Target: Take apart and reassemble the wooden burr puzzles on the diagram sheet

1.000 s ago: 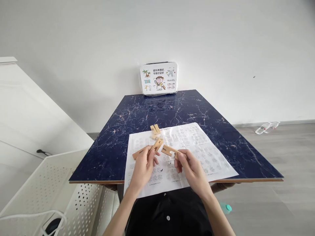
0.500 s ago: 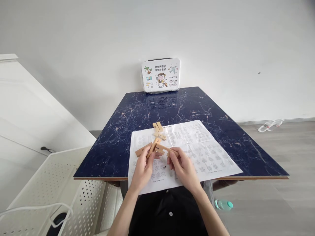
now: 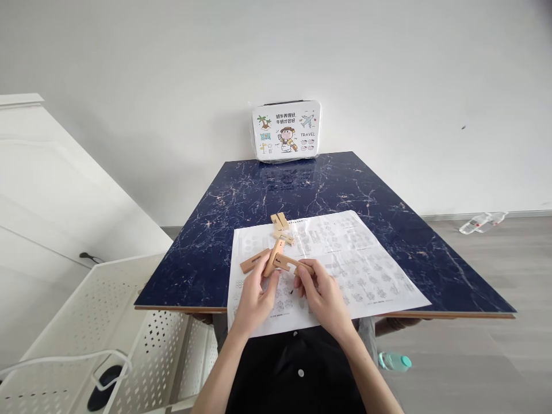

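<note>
My left hand (image 3: 257, 299) is closed on a wooden puzzle piece (image 3: 271, 264), a short bar tilted up and away, with a dark mark near its far end. My right hand (image 3: 321, 292) pinches the right end of a notched wooden piece (image 3: 284, 262) with a handwritten mark. That piece's left end meets the bar in my left hand; whether they interlock I cannot tell. Beyond my left fingers lies a slotted wooden piece (image 3: 254, 261). Farther off, a marked wooden piece (image 3: 284, 237) and pale notched wood (image 3: 279, 221) lie near the sheet's far edge.
A printed sheet of diagrams (image 3: 371, 264) lies under my hands on the dark blue marbled table (image 3: 336, 184). A white cartoon case (image 3: 287, 131) leans on the wall at the back. Left stands a white perforated shelf (image 3: 107, 287) with a cable; a bottle (image 3: 394, 361) lies on the floor.
The bar in my left hand has turned, showing a broader face, and my left thumb has shifted along it. My right hand keeps its pinch. The whole view has moved slightly.
</note>
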A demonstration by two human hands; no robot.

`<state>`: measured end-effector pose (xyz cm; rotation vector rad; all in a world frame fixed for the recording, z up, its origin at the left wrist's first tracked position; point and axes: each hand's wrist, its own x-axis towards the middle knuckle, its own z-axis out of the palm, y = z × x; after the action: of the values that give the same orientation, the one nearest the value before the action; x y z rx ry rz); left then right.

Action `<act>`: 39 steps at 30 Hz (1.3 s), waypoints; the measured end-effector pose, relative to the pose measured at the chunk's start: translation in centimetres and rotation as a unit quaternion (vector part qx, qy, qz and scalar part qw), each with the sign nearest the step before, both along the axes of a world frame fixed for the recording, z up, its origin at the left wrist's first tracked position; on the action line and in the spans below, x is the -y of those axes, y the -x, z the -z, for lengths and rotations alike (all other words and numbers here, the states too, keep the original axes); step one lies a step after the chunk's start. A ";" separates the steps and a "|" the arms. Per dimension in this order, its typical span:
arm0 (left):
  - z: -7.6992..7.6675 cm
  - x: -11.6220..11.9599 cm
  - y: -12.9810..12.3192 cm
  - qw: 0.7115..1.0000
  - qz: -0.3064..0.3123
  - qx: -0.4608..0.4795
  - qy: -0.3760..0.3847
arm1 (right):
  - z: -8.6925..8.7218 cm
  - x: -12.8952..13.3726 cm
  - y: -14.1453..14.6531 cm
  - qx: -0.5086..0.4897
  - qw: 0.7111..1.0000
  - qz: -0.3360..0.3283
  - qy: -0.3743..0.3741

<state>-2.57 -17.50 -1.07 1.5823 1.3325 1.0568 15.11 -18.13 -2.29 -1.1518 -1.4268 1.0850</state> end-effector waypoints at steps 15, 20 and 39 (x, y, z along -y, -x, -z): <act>0.8 0.1 0.3 0.997 0.012 -0.064 -0.047 | -0.3 0.0 0.0 0.017 1.000 0.005 0.013; 0.8 0.2 0.2 0.992 0.023 -0.091 -0.080 | -0.3 0.0 0.0 0.025 1.000 0.008 0.012; 0.5 0.2 -0.1 0.991 0.070 -0.072 -0.082 | -0.1 0.0 -0.2 -0.008 1.000 0.009 0.012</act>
<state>-2.43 -17.66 -1.54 1.8780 1.2323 1.0022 15.31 -18.10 -2.18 -1.1674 -1.3919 1.0994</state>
